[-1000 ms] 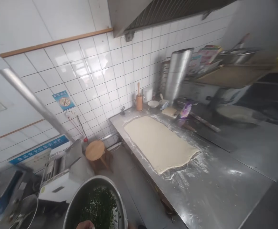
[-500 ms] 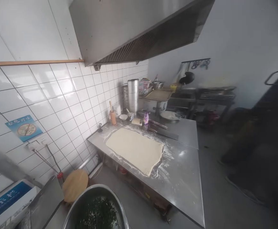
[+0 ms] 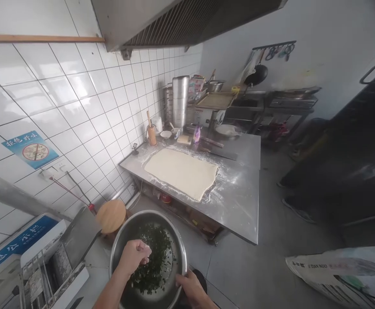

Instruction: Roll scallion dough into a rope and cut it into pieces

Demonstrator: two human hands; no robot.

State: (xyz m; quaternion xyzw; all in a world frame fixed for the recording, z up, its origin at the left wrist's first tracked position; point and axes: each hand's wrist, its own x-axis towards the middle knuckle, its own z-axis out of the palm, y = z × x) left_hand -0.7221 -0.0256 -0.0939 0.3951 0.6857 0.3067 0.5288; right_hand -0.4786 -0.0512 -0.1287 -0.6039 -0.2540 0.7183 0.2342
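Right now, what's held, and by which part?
The right hand holds the metal bowl by its rim. The left hand curls over the greens; whether it holds anything is unclear.

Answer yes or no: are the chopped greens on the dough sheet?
No, the chopped greens lie in the metal bowl, apart from the dough sheet.

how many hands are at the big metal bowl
2: the left hand above the chopped greens inside the metal bowl, and the right hand at its rim.

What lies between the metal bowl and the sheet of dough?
In the head view, between the bowl and the dough come a stretch of grey floor, the shelf under the table, and the table's floury front edge.
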